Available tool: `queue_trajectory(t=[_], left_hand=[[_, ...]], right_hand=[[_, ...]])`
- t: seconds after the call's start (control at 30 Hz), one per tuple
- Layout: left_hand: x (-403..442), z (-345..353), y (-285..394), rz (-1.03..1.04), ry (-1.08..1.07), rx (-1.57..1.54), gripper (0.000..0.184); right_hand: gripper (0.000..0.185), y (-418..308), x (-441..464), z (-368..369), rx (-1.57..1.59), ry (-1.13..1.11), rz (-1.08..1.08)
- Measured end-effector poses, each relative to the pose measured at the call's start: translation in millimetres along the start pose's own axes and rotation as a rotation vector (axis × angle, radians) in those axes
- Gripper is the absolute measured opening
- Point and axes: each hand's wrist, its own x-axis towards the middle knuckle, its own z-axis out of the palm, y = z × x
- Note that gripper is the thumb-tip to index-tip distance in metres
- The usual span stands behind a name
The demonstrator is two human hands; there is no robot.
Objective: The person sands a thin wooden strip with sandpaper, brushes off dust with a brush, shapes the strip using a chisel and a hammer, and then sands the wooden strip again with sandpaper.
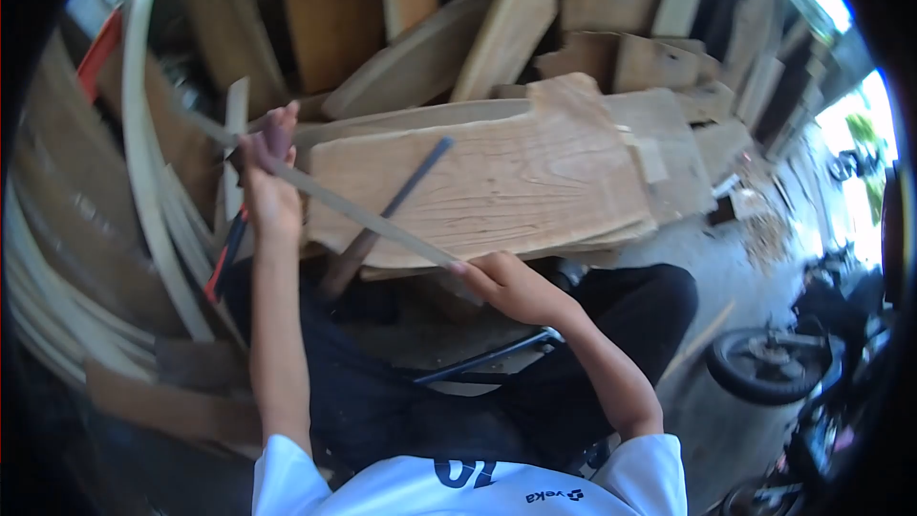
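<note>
A long, thin, flat pale strip (355,213), which looks like wood, runs slantwise across the front of me. My left hand (272,182) is closed around it near its far left part, and the strip extends past that hand. At the near end, my right hand (511,287) pinches the strip between thumb and fingers. Beneath the strip lies a flat wooden board (535,182) with visible grain. A dark, narrow bar-like tool (418,175) with a brown handle (350,263) rests on the board, crossing under the strip.
Planks (506,36) lean at the back. Long curved pale strips (143,115) stand in bundles on the left, near a red-and-black tool (227,253). Wood shavings (767,237) lie on the floor at right, with a motorbike wheel (769,366) nearer me.
</note>
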Motion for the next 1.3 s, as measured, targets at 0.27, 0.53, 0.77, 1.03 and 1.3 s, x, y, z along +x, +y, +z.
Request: queue_trajectory(t=[0.27,0.53,0.77,1.03,1.3], left_hand=[[-69.7,58.9,-44.1,-0.165,-0.393,-0.069,0.048],[-83.4,44.3,-49.7,-0.135,-0.267,-0.011,0.057],[-3.8,-0.5,-12.1,0.061,-0.052,0.118,0.063],[-50.9,22.7,-73.3,-0.299,-0.209,-0.013,0.055],[-80.6,39.4,-48.7,-0.284,-0.392,-0.092,0.061]], right_hand=[[0.05,5.1,10.1,29.8,0.358,0.048,0.083],[0.049,3.6,19.6,55.4,0.435,0.046,0.041],[0.05,11.9,0.5,58.7,0.207,0.006,0.003],[0.047,14.9,4.6,43.0,0.333,0.073,0.06],[0.047,15.6,13.3,46.3,0.436,0.02,0.055]])
